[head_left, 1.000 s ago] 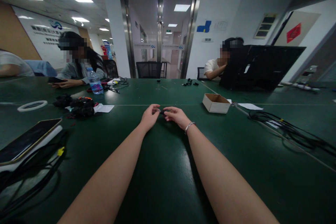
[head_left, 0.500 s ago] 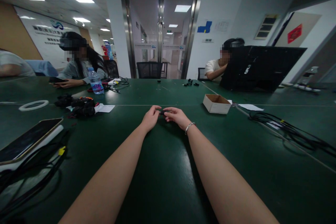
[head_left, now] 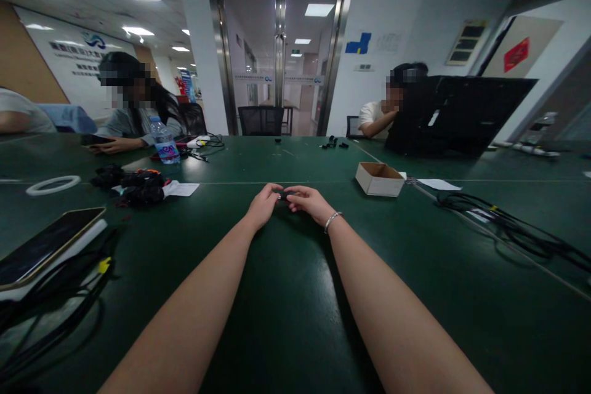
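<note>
Both my hands meet over the green table (head_left: 272, 295), fingertips close together. Between them is a small black piece (head_left: 284, 196), mostly covered by fingers and too small to name. My left hand (head_left: 263, 206) pinches its left end. My right hand (head_left: 310, 203), with a silver bracelet (head_left: 332, 221) at the wrist, closes thumb and fingers on its right side. To the right, beyond my right hand, stands an open cardboard box (head_left: 379, 181).
Left lie a phone (head_left: 50, 246), black cables (head_left: 60, 301), a white ring (head_left: 53, 185) and a dark tangled bundle (head_left: 138, 188). A bottle (head_left: 164, 143) stands behind. More cables (head_left: 512, 221) and a large black screen (head_left: 462, 114) are right. Two people sit across the table.
The view has shifted slightly. My hands stay together on the small black piece, their fingers a touch closer to each other.
</note>
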### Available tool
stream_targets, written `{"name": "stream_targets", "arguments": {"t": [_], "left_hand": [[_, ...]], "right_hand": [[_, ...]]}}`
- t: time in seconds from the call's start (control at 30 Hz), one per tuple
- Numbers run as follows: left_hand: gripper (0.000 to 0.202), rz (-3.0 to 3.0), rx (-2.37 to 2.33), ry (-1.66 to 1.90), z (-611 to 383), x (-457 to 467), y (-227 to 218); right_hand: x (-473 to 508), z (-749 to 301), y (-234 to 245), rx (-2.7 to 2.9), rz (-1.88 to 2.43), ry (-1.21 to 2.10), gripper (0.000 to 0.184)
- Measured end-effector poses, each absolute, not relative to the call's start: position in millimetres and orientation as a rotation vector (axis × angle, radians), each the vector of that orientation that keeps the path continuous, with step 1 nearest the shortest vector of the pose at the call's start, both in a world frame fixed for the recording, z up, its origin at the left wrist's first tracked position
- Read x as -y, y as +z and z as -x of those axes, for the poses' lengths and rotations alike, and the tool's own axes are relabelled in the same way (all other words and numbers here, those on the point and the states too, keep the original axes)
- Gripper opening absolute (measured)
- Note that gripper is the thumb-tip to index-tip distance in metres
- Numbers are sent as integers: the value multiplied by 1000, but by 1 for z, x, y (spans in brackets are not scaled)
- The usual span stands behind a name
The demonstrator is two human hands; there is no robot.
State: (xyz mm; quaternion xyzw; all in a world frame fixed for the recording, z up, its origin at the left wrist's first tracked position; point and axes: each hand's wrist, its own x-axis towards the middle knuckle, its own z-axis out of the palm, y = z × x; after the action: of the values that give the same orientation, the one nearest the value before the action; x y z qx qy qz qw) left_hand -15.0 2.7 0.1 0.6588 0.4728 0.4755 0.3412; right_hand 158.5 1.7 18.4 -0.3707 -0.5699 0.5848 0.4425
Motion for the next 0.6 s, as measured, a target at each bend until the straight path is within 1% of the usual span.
{"name": "stream_targets", "arguments": {"t": [0.1, 0.23, 0.33, 0.47, 0.6], "left_hand": [[31, -1701, -1224, 1232, 16, -4, -2], [28, -1710, -1222, 1253, 17, -6, -3], [33, -1707, -1221, 1243, 17, -6, -3], [27, -1699, -1247, 1249, 16, -4, -1], [30, -1692, -1247, 1231, 15, -2, 1]], "right_hand": [[-2, -159, 19, 1415, 905, 1459, 23], [-1, -159, 19, 1415, 916, 1457, 23], [-1, -159, 20, 1410, 919, 1456, 22], [0, -159, 20, 1403, 913, 1450, 21], [-1, -160, 20, 1413, 912, 1462, 22]]}}
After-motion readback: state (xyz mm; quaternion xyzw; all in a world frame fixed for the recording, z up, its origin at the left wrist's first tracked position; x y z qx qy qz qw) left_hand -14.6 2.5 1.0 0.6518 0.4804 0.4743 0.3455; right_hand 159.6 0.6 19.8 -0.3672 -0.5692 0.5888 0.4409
